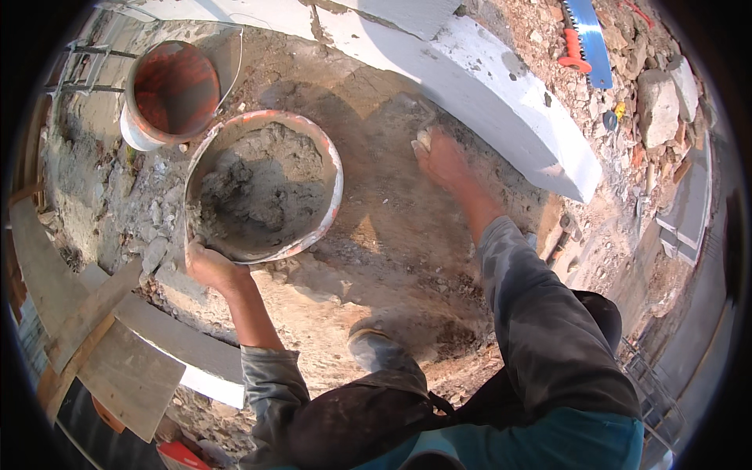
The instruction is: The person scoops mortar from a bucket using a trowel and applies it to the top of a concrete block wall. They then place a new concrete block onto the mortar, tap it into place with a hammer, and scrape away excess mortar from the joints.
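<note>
My left hand (215, 266) is closed on the lower left rim of a wide round tub (329, 196), which holds lumpy wet grey mortar (251, 180). My right hand (446, 164) is closed, to the right of the tub over the dusty ground, beside a long white block (517, 102). Something small and pale at its fingers is too blurred to name. An orange-lined bucket (172, 86) with a wire handle stands behind the tub at the upper left.
A blue saw with orange handle (580, 39) lies on rubble (658, 106) at the upper right. Boards (117, 384) and a white-edged slab (188, 337) lie at the lower left. A wire frame (86, 63) is at the far upper left. My booted foot (380, 352) is below the tub.
</note>
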`<state>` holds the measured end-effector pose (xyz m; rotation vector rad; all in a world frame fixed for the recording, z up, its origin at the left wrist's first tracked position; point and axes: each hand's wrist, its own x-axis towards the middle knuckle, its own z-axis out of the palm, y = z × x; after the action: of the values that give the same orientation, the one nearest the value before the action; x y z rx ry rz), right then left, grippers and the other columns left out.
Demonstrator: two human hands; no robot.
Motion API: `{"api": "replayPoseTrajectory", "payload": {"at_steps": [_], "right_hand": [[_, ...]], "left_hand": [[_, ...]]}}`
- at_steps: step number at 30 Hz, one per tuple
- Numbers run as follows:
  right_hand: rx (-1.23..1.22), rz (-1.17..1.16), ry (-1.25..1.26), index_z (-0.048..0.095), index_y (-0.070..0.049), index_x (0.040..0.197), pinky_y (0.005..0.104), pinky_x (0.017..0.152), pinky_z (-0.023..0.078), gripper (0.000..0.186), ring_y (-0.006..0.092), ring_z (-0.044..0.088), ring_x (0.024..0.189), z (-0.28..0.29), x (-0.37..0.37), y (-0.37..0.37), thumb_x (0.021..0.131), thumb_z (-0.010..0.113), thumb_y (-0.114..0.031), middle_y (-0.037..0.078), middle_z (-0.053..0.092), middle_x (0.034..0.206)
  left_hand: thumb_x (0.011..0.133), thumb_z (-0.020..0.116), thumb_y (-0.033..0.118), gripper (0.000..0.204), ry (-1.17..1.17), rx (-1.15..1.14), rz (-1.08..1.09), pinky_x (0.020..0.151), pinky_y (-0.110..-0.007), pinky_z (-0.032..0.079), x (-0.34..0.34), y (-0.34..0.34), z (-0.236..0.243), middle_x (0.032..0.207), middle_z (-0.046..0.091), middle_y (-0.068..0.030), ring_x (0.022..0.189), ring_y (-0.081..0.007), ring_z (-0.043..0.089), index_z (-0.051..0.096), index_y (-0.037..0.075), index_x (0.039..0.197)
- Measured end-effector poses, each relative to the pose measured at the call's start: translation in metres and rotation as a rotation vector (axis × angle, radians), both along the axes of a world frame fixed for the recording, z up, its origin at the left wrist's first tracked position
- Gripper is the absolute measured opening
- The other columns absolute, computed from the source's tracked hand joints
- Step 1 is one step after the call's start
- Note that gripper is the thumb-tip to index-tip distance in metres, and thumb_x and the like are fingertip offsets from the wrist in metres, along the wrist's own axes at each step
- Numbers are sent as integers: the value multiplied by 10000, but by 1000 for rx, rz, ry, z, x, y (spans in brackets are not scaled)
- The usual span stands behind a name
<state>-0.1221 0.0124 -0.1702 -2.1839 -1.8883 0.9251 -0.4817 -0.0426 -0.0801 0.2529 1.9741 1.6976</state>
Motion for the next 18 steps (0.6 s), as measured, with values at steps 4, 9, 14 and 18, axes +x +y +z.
{"api": "replayPoseTrajectory", "payload": {"at_steps": [4, 9, 14, 18], "right_hand": [[55, 34, 89, 588, 65, 1008, 478, 805, 481, 368, 428, 608, 904, 7, -51, 21, 856, 565, -269, 264, 629, 953], [-87, 0, 96, 536, 73, 1092, 458, 813, 486, 413, 429, 612, 911, 5, -50, 67, 865, 554, -271, 268, 630, 951], [-230, -482, 567, 548, 56, 1073, 360, 592, 510, 393, 230, 635, 687, 8, -41, -13, 866, 562, -278, 150, 620, 825], [-335, -494, 891, 555, 25, 1015, 312, 514, 495, 362, 167, 572, 561, -1, -74, -1, 898, 565, -318, 80, 560, 772]], "left_hand": [[772, 400, 64, 364, -38, 21, -2, 745, -386, 530, 1, 2, -2, 983, 586, -197, 837, -279, 611, 566, -161, 1005], [769, 391, 61, 401, -73, 2, -29, 747, -376, 531, 22, 9, 13, 1003, 589, -198, 854, -277, 611, 566, -162, 1053], [821, 351, 67, 429, -6, -20, -45, 821, -394, 535, 17, 7, 21, 1118, 576, -227, 989, -307, 599, 550, -147, 1135], [765, 378, 78, 436, -33, 16, -62, 764, -386, 526, 12, 4, 6, 1038, 587, -205, 871, -294, 606, 565, -159, 1079]]}}
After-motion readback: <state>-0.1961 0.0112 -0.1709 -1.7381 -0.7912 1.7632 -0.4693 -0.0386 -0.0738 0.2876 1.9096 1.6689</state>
